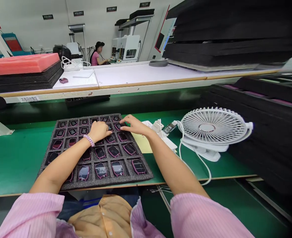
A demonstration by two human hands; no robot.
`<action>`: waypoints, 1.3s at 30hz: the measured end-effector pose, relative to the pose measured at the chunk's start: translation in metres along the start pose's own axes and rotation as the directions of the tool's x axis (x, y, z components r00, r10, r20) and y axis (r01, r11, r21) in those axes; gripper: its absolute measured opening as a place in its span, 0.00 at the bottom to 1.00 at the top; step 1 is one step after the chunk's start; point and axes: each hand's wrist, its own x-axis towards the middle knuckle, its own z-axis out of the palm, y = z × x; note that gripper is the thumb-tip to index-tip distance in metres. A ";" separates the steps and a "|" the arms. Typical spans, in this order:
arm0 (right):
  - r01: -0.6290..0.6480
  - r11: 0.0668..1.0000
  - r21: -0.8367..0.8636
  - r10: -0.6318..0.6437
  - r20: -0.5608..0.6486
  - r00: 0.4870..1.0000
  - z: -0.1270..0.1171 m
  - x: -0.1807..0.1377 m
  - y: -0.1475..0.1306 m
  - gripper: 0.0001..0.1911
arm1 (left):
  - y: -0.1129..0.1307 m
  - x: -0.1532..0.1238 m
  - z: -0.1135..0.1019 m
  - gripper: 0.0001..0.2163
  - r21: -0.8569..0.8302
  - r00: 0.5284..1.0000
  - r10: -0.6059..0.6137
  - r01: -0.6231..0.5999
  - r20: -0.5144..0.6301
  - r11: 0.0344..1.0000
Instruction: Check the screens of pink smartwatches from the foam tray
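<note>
On the green bench (24, 145), my left hand (97, 131) is curled, my right hand (136, 126) half open, over purple cases (118, 126) in the foam tray (126, 180)'s far rows, apparently handling them; I can't tell any grip. Light pinching suits.

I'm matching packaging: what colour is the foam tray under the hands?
The foam tray is speckled dark grey, best seen in the head view.

Two bare hands (100, 131) (136, 126), one dark-grey foam tray (108, 181), one round white plastic fan (207, 127) and four small black oblong signs (47, 17) (78, 13) (111, 9) (144, 4) are showing.
</note>
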 end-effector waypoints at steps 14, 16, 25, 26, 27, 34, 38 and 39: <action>-0.128 0.991 0.029 0.130 -0.048 0.990 0.031 -0.041 -0.040 0.13 | 0.006 -0.006 -0.023 0.12 -0.677 0.987 0.153 -0.079 0.051 0.732; -0.126 0.979 0.157 0.138 -0.068 0.988 0.028 -0.038 -0.045 0.14 | 0.001 -0.010 -0.041 0.09 -0.801 0.994 0.112 -0.068 0.000 0.595; -0.071 0.461 0.885 -0.006 0.083 0.997 0.029 0.010 -0.095 0.14 | -0.054 -0.046 -0.067 0.10 -0.946 0.975 -0.219 0.040 -0.034 0.322; -0.084 0.385 0.919 -0.033 0.105 0.994 0.033 0.017 -0.102 0.14 | -0.057 -0.051 -0.063 0.09 -0.941 0.967 -0.252 0.046 -0.043 0.336; -0.098 0.319 0.943 -0.059 0.123 0.991 0.037 0.022 -0.109 0.14 | -0.060 -0.057 -0.059 0.08 -0.933 0.957 -0.283 0.046 -0.061 0.358; -0.160 0.097 0.982 -0.153 0.174 0.973 0.069 0.032 -0.129 0.20 | -0.066 -0.075 -0.032 0.11 -0.808 0.879 -0.390 0.009 -0.275 0.589; -0.172 0.042 0.984 -0.203 0.177 0.963 0.079 0.027 -0.118 0.25 | -0.069 -0.078 -0.023 0.15 -0.729 0.881 -0.360 0.025 -0.308 0.684; -0.165 0.031 0.986 -0.221 0.167 0.961 0.081 0.026 -0.116 0.26 | -0.070 -0.079 -0.021 0.16 -0.712 0.886 -0.350 0.032 -0.305 0.702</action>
